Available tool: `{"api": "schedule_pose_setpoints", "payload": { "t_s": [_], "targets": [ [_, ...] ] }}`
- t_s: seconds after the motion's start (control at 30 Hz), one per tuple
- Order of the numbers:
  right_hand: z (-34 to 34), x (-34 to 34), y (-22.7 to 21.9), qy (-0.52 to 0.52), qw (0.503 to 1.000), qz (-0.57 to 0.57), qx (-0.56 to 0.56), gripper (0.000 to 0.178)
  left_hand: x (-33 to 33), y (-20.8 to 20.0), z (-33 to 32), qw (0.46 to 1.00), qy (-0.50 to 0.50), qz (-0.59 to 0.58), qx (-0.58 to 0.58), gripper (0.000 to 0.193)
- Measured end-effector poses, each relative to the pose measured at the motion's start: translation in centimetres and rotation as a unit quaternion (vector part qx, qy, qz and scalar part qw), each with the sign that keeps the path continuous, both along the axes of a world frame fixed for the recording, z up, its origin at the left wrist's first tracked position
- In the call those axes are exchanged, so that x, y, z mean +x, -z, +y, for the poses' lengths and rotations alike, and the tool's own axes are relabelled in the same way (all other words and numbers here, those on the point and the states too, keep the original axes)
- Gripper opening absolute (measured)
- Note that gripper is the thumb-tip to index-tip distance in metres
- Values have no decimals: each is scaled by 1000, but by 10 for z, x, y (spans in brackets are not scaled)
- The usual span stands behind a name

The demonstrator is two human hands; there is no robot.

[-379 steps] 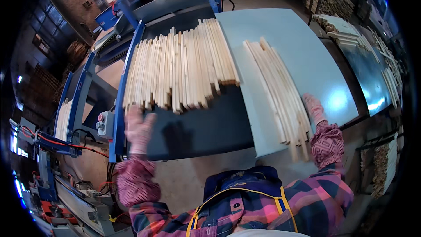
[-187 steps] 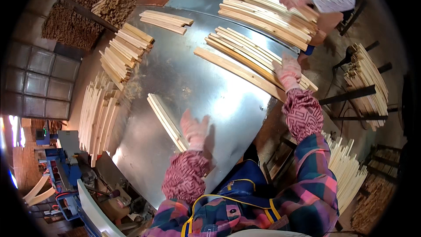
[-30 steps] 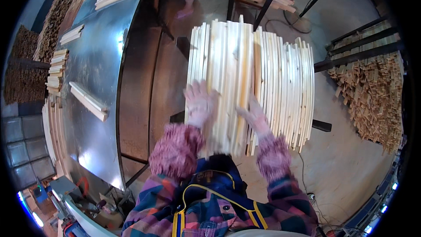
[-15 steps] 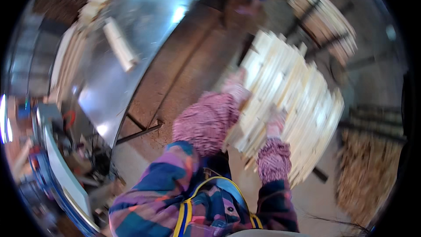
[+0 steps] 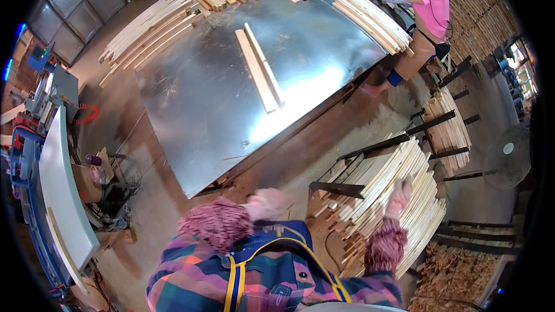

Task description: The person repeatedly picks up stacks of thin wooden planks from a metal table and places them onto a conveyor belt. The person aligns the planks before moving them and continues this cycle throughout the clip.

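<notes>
A stack of pale wooden strips (image 5: pixel 378 179) lies on a dark metal rack to the right of my body. Over that stack is my right hand (image 5: pixel 398 197), its fingers stretched out along the strips; whether it touches them is hard to tell. My left hand (image 5: pixel 269 203) is in front of my body, apart from the stack and near the close edge of the metal table; motion blurs its fingers. Two wooden strips (image 5: pixel 257 69) lie side by side on the shiny metal table (image 5: pixel 196 110).
Bundles of strips (image 5: pixel 370 23) line the table's far edges. At the back right stands a co-worker in a pink top (image 5: pixel 430 8). Black rack arms (image 5: pixel 341 189) jut around the stack. Another rack with strips (image 5: pixel 445 130) stands beyond, and a white-topped machine (image 5: pixel 63 185) on the left.
My left hand has come off the stack's left edge and moved left, in front of my body. My right hand is still over the strips. The view has swung up toward the table.
</notes>
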State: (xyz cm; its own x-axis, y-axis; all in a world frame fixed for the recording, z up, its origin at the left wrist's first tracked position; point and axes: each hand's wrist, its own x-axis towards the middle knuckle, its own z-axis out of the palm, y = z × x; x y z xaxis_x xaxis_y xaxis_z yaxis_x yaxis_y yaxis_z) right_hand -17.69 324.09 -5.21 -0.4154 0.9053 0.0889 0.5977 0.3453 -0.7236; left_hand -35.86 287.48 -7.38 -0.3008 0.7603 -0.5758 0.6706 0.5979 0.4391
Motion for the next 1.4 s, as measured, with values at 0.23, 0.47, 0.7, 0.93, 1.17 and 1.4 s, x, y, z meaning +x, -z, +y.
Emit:
{"api": "schedule_pose_setpoints", "payload": {
  "t_s": [0.23, 0.47, 0.7, 0.93, 1.17, 1.4],
  "targets": [
    [-145, -263, 6, -226, 941, -248, -43, 87, -70, -15, -250, 955, -219, 82, -182, 49],
    [-200, -420, 47, -327, 874, -350, 85, 111, -51, 5, -232, 910, -394, -6, -131, 62],
    [-207, -450, 53, -381, 849, -350, 109, 67, -53, 3, -188, 893, -441, -73, -54, 60],
    [-204, -424, 64, -374, 835, -376, 144, 46, -103, 0, -255, 866, -496, -14, -59, 59],
    [-269, -391, 77, -267, 865, -369, 213, 69, -57, -2, -418, 883, -469, -15, 3, 53],
    [-510, -385, 86, -340, 890, -284, 109, 77, -5, 0, -611, 814, -566, -50, -124, 61]
  ]
}}
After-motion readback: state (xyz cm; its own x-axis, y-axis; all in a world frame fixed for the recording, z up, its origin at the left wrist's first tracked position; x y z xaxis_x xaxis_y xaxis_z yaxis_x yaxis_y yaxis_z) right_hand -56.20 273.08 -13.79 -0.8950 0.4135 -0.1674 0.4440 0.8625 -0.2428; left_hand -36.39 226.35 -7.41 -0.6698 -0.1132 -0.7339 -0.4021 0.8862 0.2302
